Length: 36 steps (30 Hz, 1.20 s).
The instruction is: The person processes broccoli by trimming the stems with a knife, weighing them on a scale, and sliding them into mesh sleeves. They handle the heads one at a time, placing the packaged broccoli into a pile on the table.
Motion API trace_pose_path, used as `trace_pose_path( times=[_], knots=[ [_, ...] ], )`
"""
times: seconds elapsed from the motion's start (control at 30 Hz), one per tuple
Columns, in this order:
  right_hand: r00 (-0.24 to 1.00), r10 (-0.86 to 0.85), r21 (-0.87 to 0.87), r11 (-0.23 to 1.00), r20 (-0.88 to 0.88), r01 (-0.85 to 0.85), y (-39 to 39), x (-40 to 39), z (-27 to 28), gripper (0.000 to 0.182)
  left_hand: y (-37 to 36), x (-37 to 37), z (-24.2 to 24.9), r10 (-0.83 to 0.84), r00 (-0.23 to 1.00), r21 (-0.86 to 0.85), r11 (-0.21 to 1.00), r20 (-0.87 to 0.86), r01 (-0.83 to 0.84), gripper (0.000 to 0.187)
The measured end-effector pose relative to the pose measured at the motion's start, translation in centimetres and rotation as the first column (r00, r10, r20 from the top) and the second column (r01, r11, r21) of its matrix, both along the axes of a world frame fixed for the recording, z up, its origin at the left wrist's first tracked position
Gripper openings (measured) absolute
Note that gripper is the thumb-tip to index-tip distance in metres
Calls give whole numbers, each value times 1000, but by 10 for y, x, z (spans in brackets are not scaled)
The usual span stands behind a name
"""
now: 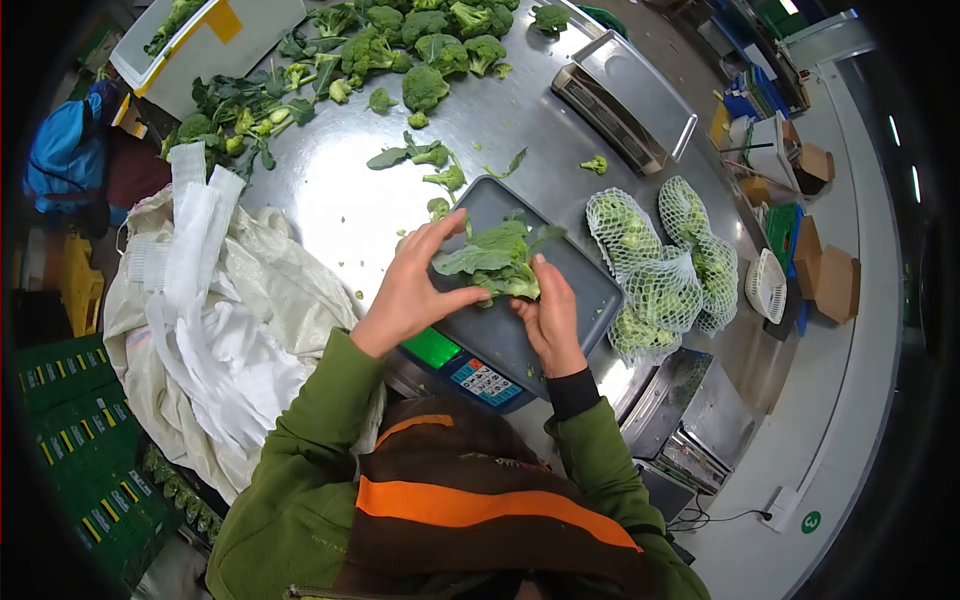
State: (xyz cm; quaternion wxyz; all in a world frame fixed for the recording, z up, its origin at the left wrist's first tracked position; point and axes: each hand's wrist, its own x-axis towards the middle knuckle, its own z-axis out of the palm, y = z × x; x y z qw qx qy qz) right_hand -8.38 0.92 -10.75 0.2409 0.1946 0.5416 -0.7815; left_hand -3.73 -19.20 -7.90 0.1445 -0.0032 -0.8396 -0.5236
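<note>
Above the grey tray [585, 290] of the scale, a leafy piece of broccoli [505, 262] is between my hands. My left hand [415, 285] has its fingers spread around the left side, with the thumb touching the lower edge. My right hand [548, 310] pinches the broccoli at its right lower side. A green display and keypad [484, 381] show at the tray's near edge. Right of the tray lie several white net bags [660, 285] filled with broccoli. Small loose florets [445, 178] lie just beyond the tray.
Broccoli heads [425, 88] are heaped at the table's far side, beside a white box [215, 55]. A sack [270, 290] with white netting lies at the left. A second scale [610, 120] stands at the back right, and metal equipment [690, 410] at the near right.
</note>
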Motion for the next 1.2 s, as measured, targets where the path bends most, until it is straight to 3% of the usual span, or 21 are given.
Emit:
trace_pose_path(
  times=[0.1, 0.17, 0.2, 0.23, 0.33, 0.47, 0.53, 0.57, 0.63, 0.7, 0.77, 0.8, 0.93, 0.97, 1.0, 1.03, 1.07, 1.1, 1.13, 1.17, 1.2],
  knots=[
    [991, 130, 49, 990, 12, -130, -2, 5, 2, 28, 0, -7, -4, -33, 999, 83, 996, -19, 34, 64],
    [987, 160, 6, 987, 17, -160, -1, 8, -1, 27, -2, -10, -18, -177, 978, 2, 984, -112, 178, 41],
    [982, 186, -45, 982, 15, -185, -2, 9, -2, 26, 1, -9, -15, -116, 992, 68, 990, -55, 120, 24],
    [980, 197, -45, 980, 14, -196, -4, 10, -1, 26, 1, -9, -18, -105, 993, 68, 992, -57, 109, 24],
    [946, 271, 195, 952, -176, -236, -9, 18, -1, 38, -5, -9, -23, -132, 990, 182, 973, -53, 139, 20],
    [899, 352, 326, 909, -261, -261, -12, 22, 3, 35, -15, -10, -20, -180, 978, 110, 976, -103, 191, 12],
    [653, 586, 793, 609, -479, 34, -15, 22, 10, 33, -16, -8, -11, -125, 983, -10, 992, -135, 125, 14],
    [640, 589, 781, 624, -493, 27, -17, 20, 13, 33, -15, -6, -2, -94, 985, -82, 993, -143, 83, 14],
    [570, 598, 804, 557, -563, 210, -20, 15, 19, 32, -10, -3, 7, -142, 974, -115, 986, -176, 123, 14],
    [567, 620, 818, 544, -542, 186, -19, 11, 29, 33, 0, -3, 14, -280, 940, -55, 960, -195, 275, 15],
    [567, 641, 835, 523, -517, 170, -24, 6, 28, 33, 21, 3, 13, -546, 822, 184, 802, -164, 569, 14],
    [546, 669, 849, 498, -504, 175, -28, 4, 24, 34, 17, 2, 19, -546, 823, 180, 804, -157, 567, 14],
    [535, 702, 871, 466, -470, 153, -14, -1, 30, 33, 5, -12, 41, -376, 927, 327, 878, 17, 350, 16],
    [521, 716, 875, 464, -464, 142, -6, 0, 32, 32, -10, -26, 21, -124, 984, 501, 864, 127, 45, 15],
    [601, 684, 870, 492, -414, 39, 3, 4, 37, 32, -37, -40, 13, 250, 942, 389, 863, 224, -322, 19],
    [623, 699, 885, 465, -350, -26, 14, 8, 39, 32, -68, -47, -5, 555, 832, 92, 828, 0, -553, 40],
    [596, 712, 878, 479, -372, -25, 23, 11, 38, 32, -102, -53, -34, 637, 694, -451, 538, -337, -712, 66],
    [568, 722, 869, 495, -395, -26, 29, 12, 36, 33, -119, -58, -34, 709, 640, -483, 468, -296, -740, 83],
    [715, 654, 857, 493, -248, -153, 26, 17, 46, 35, -132, -66, -45, 685, 669, -430, 531, -289, -730, 81],
    [722, 647, 857, 492, -244, -151, 26, 19, 40, 35, -135, -81, -60, 679, 676, -431, 539, -285, -723, 81],
    [696, 652, 859, 503, -301, -100, 28, 21, 32, 35, -136, -97, -79, 652, 731, -333, 656, -200, -677, 80]
  ],
)
